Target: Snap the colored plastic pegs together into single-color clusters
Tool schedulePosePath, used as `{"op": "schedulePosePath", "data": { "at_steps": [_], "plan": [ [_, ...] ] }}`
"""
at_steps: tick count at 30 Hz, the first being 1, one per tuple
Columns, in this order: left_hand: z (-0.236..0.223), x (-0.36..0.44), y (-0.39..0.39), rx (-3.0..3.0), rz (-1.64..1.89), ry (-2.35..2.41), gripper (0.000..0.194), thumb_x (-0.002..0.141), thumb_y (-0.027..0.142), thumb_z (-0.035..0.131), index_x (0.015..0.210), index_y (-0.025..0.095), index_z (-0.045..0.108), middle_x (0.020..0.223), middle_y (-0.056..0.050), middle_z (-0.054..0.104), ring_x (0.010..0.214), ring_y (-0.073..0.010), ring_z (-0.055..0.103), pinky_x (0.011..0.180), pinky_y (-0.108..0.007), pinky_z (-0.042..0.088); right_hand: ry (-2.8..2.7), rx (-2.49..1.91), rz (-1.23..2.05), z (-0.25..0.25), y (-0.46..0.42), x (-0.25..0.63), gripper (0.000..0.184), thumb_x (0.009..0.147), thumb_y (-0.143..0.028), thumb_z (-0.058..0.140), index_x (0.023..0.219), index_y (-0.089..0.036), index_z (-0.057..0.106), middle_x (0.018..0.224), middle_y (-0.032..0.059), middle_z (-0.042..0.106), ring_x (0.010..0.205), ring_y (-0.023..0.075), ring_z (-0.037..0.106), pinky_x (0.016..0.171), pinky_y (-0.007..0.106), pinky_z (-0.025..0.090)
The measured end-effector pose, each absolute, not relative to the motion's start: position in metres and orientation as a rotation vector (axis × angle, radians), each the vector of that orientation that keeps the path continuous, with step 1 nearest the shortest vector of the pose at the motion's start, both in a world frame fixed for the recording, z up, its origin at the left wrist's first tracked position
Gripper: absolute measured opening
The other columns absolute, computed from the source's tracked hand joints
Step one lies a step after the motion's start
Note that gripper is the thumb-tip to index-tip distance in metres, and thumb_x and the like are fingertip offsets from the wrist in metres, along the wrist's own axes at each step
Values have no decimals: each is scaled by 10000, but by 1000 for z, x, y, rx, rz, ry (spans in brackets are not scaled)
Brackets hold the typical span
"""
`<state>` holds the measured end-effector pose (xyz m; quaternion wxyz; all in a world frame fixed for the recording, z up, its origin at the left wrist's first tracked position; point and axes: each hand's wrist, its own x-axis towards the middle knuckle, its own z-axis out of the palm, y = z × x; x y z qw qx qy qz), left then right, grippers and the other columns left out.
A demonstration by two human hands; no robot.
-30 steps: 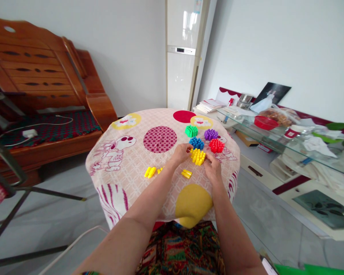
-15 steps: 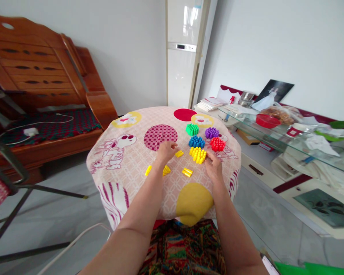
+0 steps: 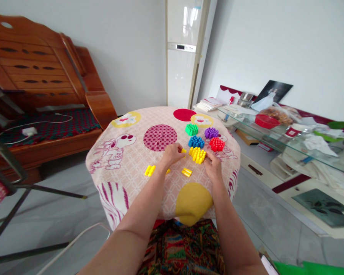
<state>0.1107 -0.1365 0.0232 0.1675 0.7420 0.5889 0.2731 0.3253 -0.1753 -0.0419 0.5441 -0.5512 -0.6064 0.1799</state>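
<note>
My left hand is closed in a pinch, with the end of a small yellow peg-like piece showing at its fingertips. Just to the right stands a cluster of upright yellow pegs. Against its right side are the curled fingers of my right hand; how firmly they grip is hard to see. More yellow pieces lie flat near me: a pair in front of the cluster, another group left of my forearm, and one partly hidden by my left wrist.
Behind the yellow cluster stand blue, red, green and purple clusters. A patterned cloth covers the round table. At right is a glass-topped cabinet with a red bowl; a wooden bench stands left.
My left hand has moved slightly right and taken up the yellow piece that lay by its fingers, bringing it nearer the cluster. My right hand stays at the cluster's side.
</note>
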Motion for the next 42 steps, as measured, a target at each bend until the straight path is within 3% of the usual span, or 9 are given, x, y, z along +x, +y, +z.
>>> {"op": "schedulePosePath", "data": {
  "at_steps": [7, 12, 19, 23, 27, 31, 38, 42],
  "plan": [
    [17, 133, -143, 2048, 886, 1592, 141, 751, 222, 685, 873, 151, 674, 813, -36, 720, 720, -150, 649, 690, -251, 483, -1450, -1309, 411, -40, -177, 325, 438, 796, -226, 518, 1193, -199, 699, 1183, 91, 725, 1088, 264, 654, 995, 448, 494],
    [12, 140, -143, 1996, 887, 1534, 213, 758, 228, 731, 945, 157, 658, 864, -38, 737, 772, -154, 677, 699, -246, 490, -1452, -1322, 401, -41, -177, 326, 417, 806, -238, 530, 1181, -205, 710, 1189, 86, 727, 1092, 272, 654, 1004, 460, 486],
    [29, 110, -148, 2075, 888, 1633, 215, 793, 199, 689, 1001, 153, 666, 902, -55, 740, 816, -167, 686, 723, -257, 490, -1458, -1297, 397, -36, -179, 325, 410, 798, -230, 515, 1148, -192, 724, 1172, 94, 732, 1060, 271, 669, 986, 450, 504],
    [45, 59, -156, 2214, 650, 1714, 225, 762, 281, 715, 959, 176, 691, 911, -44, 742, 833, -184, 674, 700, -256, 463, -1455, -1276, 402, -37, -178, 325, 426, 786, -221, 514, 1159, -199, 720, 1170, 86, 734, 1051, 266, 670, 965, 440, 518],
    [48, 14, -172, 2218, 336, 1734, 439, 694, 384, 745, 1089, 202, 684, 958, -43, 744, 857, -204, 678, 696, -254, 455, -1449, -1300, 402, -40, -177, 325, 434, 799, -243, 522, 1187, -189, 710, 1194, 97, 725, 1097, 281, 658, 984, 456, 506],
    [42, -2, -187, 2226, 173, 1705, 544, 629, 365, 774, 1141, 214, 668, 1001, -52, 742, 902, -232, 680, 750, -275, 467, -1450, -1309, 392, -42, -176, 326, 440, 811, -246, 518, 1206, -191, 704, 1205, 101, 722, 1122, 280, 653, 1002, 456, 493],
    [39, 6, -187, 2177, 439, 1708, 603, 665, 232, 733, 1249, 195, 587, 1074, -61, 702, 894, -201, 666, 790, -292, 493, -1435, -1311, 399, -40, -177, 324, 415, 810, -257, 532, 1177, -199, 717, 1167, 94, 735, 1085, 281, 663, 974, 460, 509],
    [42, 36, -172, 2259, 592, 1597, 463, 655, 221, 770, 1096, 177, 639, 1023, -49, 687, 902, -203, 650, 803, -301, 495, -1431, -1287, 421, -41, -177, 323, 411, 815, -252, 529, 1178, -204, 715, 1192, 89, 727, 1102, 274, 656, 992, 459, 501]
  ]
}}
